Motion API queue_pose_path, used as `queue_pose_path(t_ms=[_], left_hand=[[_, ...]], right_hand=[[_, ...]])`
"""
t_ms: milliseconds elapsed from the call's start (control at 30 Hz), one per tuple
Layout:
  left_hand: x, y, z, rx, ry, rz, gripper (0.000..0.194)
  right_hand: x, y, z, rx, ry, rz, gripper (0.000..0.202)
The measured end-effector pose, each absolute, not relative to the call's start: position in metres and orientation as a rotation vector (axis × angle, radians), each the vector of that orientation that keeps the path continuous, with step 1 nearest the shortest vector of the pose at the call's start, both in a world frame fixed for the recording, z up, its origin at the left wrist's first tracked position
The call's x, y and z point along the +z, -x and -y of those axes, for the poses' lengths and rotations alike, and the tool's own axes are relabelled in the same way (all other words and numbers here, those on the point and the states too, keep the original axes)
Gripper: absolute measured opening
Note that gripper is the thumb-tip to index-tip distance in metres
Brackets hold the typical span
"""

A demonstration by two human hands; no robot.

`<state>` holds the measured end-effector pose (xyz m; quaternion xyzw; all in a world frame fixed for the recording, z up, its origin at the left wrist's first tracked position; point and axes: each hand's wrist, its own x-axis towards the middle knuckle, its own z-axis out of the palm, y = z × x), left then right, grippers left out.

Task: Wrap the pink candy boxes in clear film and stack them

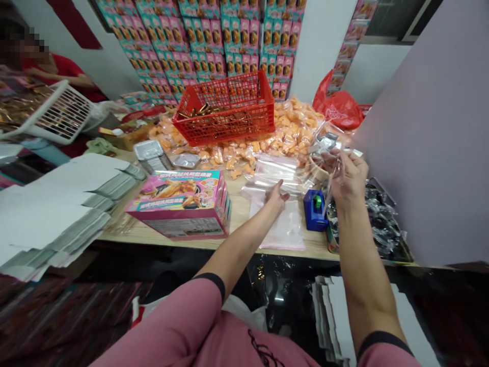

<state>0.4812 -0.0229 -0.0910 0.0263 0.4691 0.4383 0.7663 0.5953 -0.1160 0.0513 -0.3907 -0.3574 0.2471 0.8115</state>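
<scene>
My left hand (276, 197) rests over a stack of clear plastic bags (284, 224), thumb and a finger apart. My right hand (349, 176) is raised to the right, fingers pinched on a clear plastic strip (328, 196) that hangs toward a blue tape dispenser (315, 216). Whether the strip joins the tape roll, I cannot tell. Behind that hand lie silvery wrapped pieces (326, 140). Left of the bags stands a group of pink printed boxes (179, 204).
A red basket (229, 130) holds golden-brown pieces, with orange wrapped pieces (294, 130) around it. Foil trays (151, 153) and flat cartons (72, 193) lie left. A tin (382, 219) of black wrapped items sits right, beside a pale partition (431, 127). Another person (64, 71) works far left.
</scene>
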Motion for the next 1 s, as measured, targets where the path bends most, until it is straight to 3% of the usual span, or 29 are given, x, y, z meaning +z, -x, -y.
queue_pose_path(t_ms=[233,433,600,733,833,1000], left_hand=[[-0.065,-0.469,0.024,1.050,-0.100,-1.050,0.022],[-0.030,-0.417,0.099,1.009,-0.212,-0.933,0.009],[0.038,-0.351,0.171,0.586,-0.205,-0.767,0.024],[0.079,-0.331,0.190,0.502,-0.194,-0.743,0.035],[0.085,-0.332,0.187,0.492,-0.151,-0.773,0.042],[0.057,-0.361,0.145,0.674,-0.026,-0.723,0.039]], right_hand=[[0.052,-0.594,0.117,0.530,0.826,0.783,0.022],[0.039,-0.609,0.098,0.553,0.870,0.752,0.021],[0.032,-0.600,0.074,0.725,0.904,0.794,0.019],[0.034,-0.585,0.050,0.876,0.983,0.835,0.021],[0.043,-0.590,0.038,0.829,0.982,0.846,0.027],[0.080,-0.632,0.034,0.395,0.912,0.863,0.031]])
